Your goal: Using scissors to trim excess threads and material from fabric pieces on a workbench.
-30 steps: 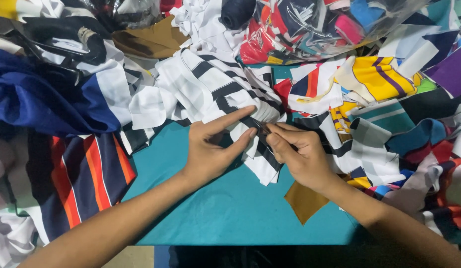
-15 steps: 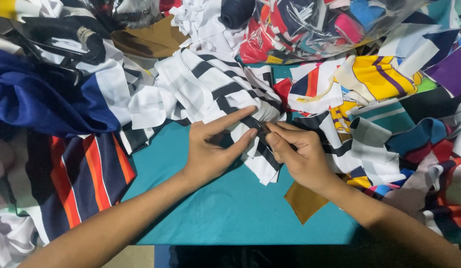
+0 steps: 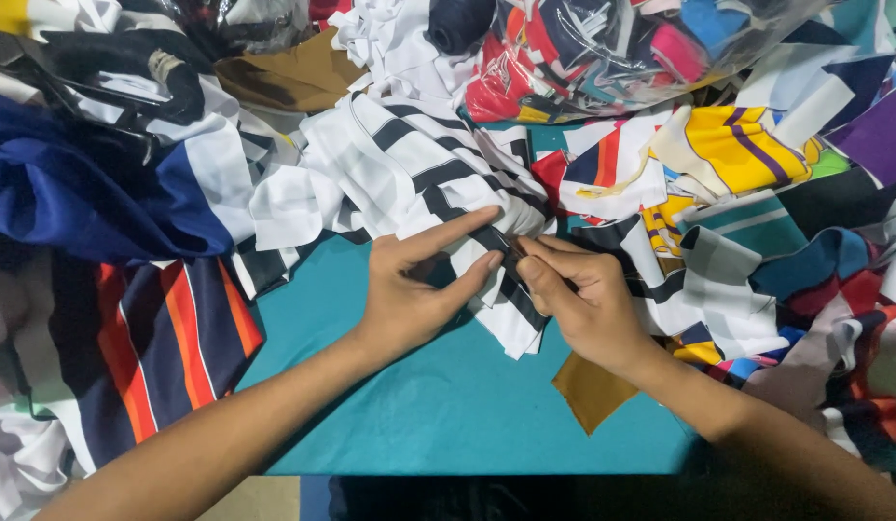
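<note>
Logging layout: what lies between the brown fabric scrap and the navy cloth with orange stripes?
Head view: bare teal cloth, crossed by the left forearm, separates scrap from cloth.

I see a white strip [image 3: 438, 183] with black stripes, a plain teal cloth [image 3: 448, 405], a navy panel [image 3: 168, 338] with orange-red stripes, a yellow scrap [image 3: 747, 145] with purple lines, and a mustard-brown patch [image 3: 588, 391].

Only 1 package in view: a clear, crinkled plastic bag [image 3: 621, 48] stuffed with red, pink, blue and white cloth scraps, lying at the top edge, well above the teal fabric sheet [image 3: 448, 405] and partly cut off. No labels, signs or screens.
</note>
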